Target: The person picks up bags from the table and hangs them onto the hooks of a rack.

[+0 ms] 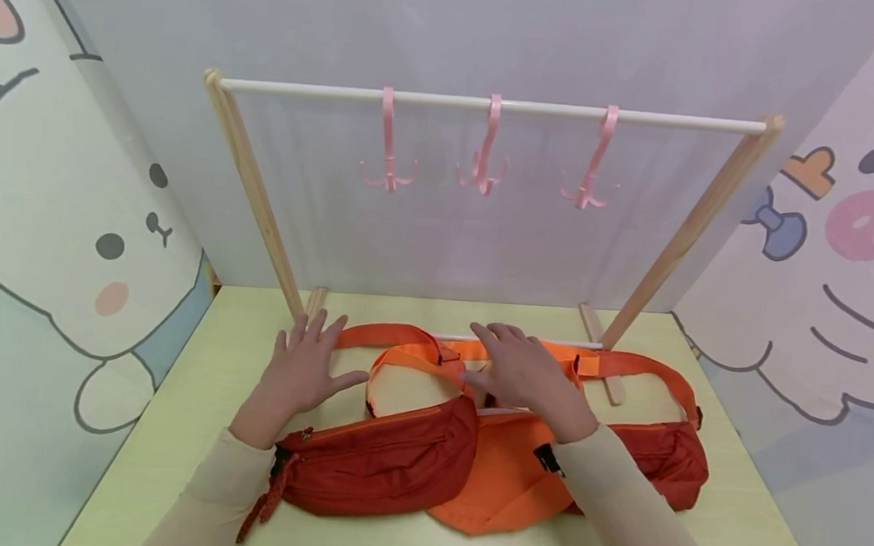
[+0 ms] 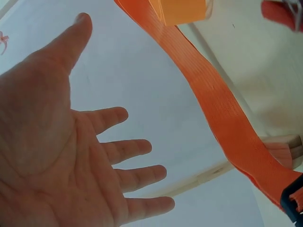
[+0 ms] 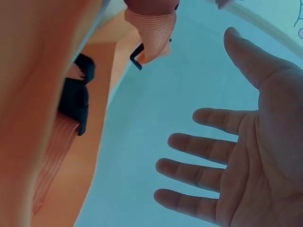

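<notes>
A red waist bag (image 1: 388,462) with a zip and a braided pull lies at the front left of the table. Partly under it is a bright orange bag (image 1: 500,477), and a second red waist bag (image 1: 658,462) lies on the right, partly hidden by my right forearm. My left hand (image 1: 299,373) hovers above the left bag's orange strap (image 2: 203,85), fingers spread and holding nothing. Over the middle straps is my right hand (image 1: 524,374), its fingers extended and free of any object in the right wrist view. A black buckle (image 3: 75,99) shows beside it there.
Behind the bags stands a wooden rack with a white rail (image 1: 305,90). A left pink hook (image 1: 389,141), a middle pink hook (image 1: 487,147) and a right pink hook (image 1: 597,157) hang from it. Cartoon-printed panels flank the pale table (image 1: 172,424).
</notes>
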The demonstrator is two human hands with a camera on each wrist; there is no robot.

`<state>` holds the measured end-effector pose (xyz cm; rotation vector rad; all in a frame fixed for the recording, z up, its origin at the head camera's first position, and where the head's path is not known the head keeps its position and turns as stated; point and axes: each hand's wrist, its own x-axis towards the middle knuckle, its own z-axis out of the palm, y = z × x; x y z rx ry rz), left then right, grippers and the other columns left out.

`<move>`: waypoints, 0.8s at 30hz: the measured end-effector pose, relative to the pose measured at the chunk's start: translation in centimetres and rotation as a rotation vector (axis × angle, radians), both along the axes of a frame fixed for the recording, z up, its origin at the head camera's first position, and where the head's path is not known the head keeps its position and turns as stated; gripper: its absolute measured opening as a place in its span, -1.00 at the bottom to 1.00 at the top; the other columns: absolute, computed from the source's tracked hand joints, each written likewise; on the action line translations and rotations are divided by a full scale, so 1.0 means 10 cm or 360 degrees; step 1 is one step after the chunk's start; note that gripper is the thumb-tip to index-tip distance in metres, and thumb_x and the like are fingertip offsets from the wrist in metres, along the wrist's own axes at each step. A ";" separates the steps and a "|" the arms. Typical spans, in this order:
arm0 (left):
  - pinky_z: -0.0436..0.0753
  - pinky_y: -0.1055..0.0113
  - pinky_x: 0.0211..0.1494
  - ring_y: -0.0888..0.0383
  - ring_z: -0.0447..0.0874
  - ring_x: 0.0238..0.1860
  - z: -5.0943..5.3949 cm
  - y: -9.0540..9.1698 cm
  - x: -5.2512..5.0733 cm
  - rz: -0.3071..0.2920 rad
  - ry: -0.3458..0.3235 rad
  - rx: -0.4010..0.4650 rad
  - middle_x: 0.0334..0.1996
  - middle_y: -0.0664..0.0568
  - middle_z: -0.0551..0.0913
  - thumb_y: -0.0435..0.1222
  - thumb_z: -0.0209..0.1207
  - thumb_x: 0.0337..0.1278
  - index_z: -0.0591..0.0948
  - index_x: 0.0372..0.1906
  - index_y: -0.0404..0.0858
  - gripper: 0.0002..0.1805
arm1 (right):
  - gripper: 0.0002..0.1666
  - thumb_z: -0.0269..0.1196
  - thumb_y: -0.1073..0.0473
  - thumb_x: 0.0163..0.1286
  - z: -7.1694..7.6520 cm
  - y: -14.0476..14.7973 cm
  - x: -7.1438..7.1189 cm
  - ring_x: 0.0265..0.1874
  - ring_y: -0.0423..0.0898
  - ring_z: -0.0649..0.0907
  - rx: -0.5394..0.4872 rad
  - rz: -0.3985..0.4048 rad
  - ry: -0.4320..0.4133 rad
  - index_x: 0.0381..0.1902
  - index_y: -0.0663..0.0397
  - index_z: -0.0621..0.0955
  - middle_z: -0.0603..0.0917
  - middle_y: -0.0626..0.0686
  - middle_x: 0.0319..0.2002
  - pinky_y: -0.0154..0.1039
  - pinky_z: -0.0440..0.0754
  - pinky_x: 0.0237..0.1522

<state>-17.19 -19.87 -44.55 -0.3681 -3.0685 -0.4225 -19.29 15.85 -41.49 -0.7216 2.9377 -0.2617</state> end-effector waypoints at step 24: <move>0.70 -0.22 -0.10 -0.36 0.57 -0.02 -0.21 -0.07 -0.47 0.0090 -0.0047 -0.0071 0.07 -0.38 0.55 -0.33 0.30 0.41 0.55 0.28 -0.45 -0.55 | -0.31 0.30 -0.16 0.58 -0.12 -0.72 -0.47 0.04 0.01 0.70 -0.0029 0.0082 -0.0077 0.46 0.11 0.49 0.63 0.12 0.26 -0.02 0.70 0.10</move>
